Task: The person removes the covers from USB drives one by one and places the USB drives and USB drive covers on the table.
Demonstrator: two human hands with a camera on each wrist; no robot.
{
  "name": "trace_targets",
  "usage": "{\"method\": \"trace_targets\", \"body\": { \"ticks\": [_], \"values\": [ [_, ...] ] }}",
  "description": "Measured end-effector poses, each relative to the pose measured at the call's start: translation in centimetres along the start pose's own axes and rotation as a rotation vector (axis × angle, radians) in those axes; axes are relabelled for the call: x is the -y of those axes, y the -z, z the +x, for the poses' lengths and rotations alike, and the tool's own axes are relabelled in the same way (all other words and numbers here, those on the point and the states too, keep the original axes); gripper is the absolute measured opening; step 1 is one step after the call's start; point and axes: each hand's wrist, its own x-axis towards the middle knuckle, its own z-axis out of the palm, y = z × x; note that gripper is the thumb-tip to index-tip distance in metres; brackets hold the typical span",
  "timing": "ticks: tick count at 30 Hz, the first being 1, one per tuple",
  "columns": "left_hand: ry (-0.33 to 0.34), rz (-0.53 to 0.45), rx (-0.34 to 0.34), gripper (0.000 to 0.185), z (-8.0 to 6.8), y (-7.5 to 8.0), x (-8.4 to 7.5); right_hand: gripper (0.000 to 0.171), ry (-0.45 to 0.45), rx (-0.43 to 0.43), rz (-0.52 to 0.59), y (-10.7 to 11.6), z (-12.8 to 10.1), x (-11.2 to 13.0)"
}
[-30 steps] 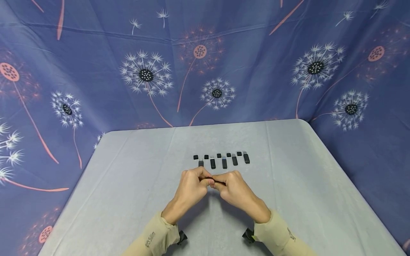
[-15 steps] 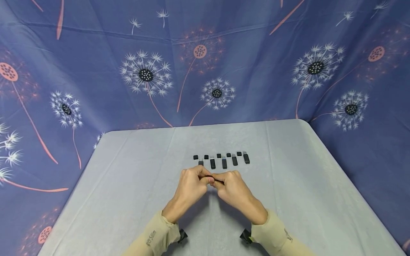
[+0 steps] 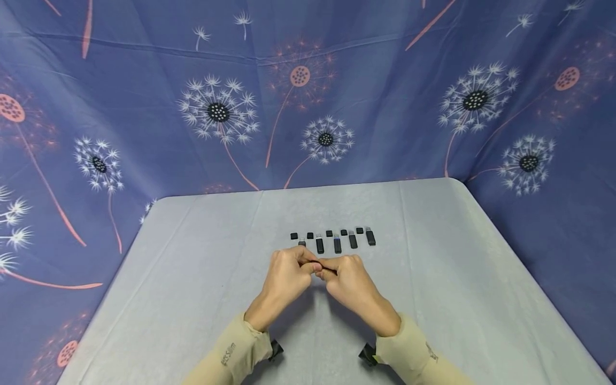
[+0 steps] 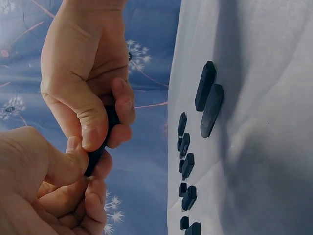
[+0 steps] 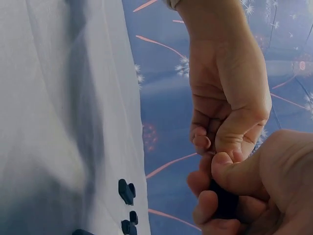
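Over the table's middle, my left hand (image 3: pixel 302 266) and right hand (image 3: pixel 338 269) meet fingertip to fingertip. Both pinch one small black USB drive (image 3: pixel 329 271) between them. In the left wrist view the drive (image 4: pixel 99 148) runs from my left thumb up into the right hand's (image 4: pixel 93 93) curled fingers. The right wrist view shows its black end (image 5: pixel 225 201) under my right thumb, and most of its body is hidden. Just beyond the hands lies a row of several black USB drives (image 3: pixel 337 245), with loose black caps (image 3: pixel 329 233) behind them.
A grey cloth covers the table (image 3: pixel 192 278), whose far edge and rounded right corner meet a blue dandelion-print backdrop (image 3: pixel 144 107). More drives and caps (image 4: pixel 208 98) lie on the cloth in the left wrist view.
Both hands have crept slightly away from me toward the row and drawn a little closer together. They hold the same black drive throughout.
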Motion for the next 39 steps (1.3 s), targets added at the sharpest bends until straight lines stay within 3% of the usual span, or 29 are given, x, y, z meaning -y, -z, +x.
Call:
{"method": "trace_targets", "body": {
  "ticks": [9, 15, 22, 27, 32, 39],
  "values": [
    [0.026, -0.072, 0.049, 0.011, -0.4, -0.2, 0.3, 0.026, -0.043, 0.076, 0.096, 0.3, -0.5, -0.2],
    [0.019, -0.061, 0.081, 0.007, -0.2, 0.0, 0.6, 0.023, -0.065, 0.113, 0.080, 0.5, -0.4, -0.2],
    [-0.070, 0.041, 0.154, 0.007, -0.1, 0.2, 0.8, 0.009, -0.091, 0.172, -0.022, 0.5, -0.2, -0.2],
    [-0.113, 0.083, 0.225, 0.014, 0.2, 0.4, 1.1, 0.017, -0.123, 0.181, -0.018, 0.0, -0.2, -0.4],
    [-0.059, 0.050, 0.204, 0.010, 0.4, 0.6, 1.2, 0.017, -0.149, 0.192, 0.046, -0.2, -0.1, -0.2],
    [-0.137, 0.040, 0.154, 0.007, 0.6, 0.9, 0.9, 0.021, -0.109, 0.233, -0.046, -0.2, 0.0, 0.2]
  ]
}}
